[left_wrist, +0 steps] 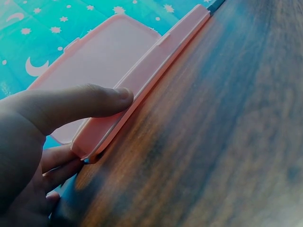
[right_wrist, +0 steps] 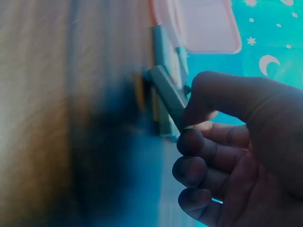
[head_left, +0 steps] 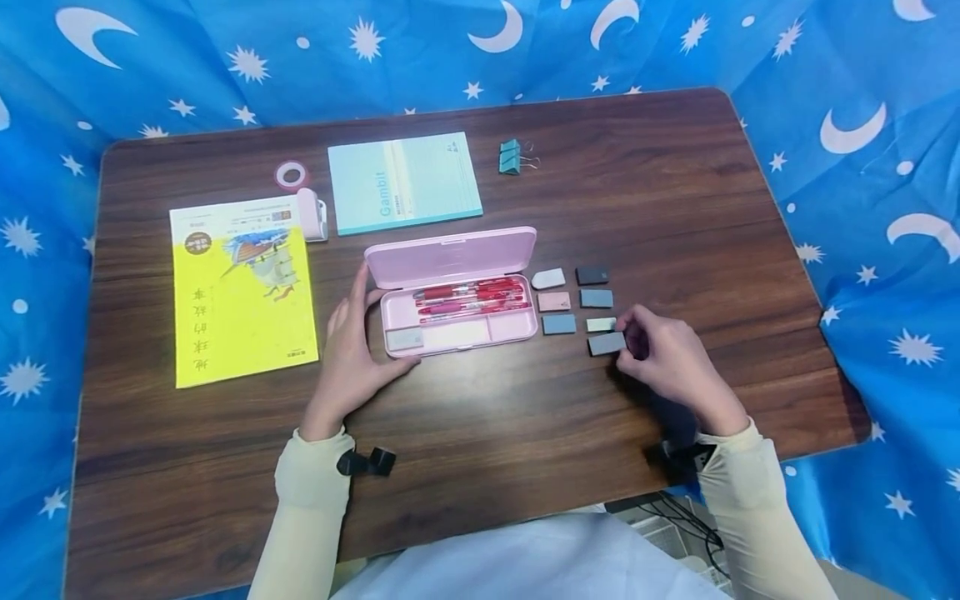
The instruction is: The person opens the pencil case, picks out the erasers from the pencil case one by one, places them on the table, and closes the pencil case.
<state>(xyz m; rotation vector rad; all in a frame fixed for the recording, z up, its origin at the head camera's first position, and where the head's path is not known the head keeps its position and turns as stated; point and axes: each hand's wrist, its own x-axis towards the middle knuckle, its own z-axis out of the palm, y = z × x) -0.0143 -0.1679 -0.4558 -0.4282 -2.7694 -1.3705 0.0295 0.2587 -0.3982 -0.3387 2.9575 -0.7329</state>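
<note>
Low in the frame, your right hand (head_left: 675,362) curls over the dark wood-grain table (head_left: 525,433), thumb and forefinger pinching one end of a small grey rectangular eraser block (head_left: 607,343); the right wrist view shows that block (right_wrist: 165,97) raised at a slant in the pinch. Your left hand (head_left: 352,354) sits left of centre, fingers loosely spread and lying along the left end of the glossy pink plastic pencil case (head_left: 457,321), thumb pressed flat to its front wall, as the left wrist view shows (left_wrist: 94,101).

The case stands open at centre frame, its lid (head_left: 450,254) tilted back. Inside lie several red pens (head_left: 468,300) side by side, and a pale grey eraser (head_left: 405,339) in the lower left compartment.

Just right of the case, more small flat blocks (head_left: 573,298) in grey, pink, blue and near-black lie in rows.

To the left lies a yellow paperback booklet (head_left: 240,300). Further up sit a mint-green notebook (head_left: 403,182), a pink tape ring (head_left: 292,175), a small white dispenser (head_left: 311,214) and teal binder clips (head_left: 512,156).
</note>
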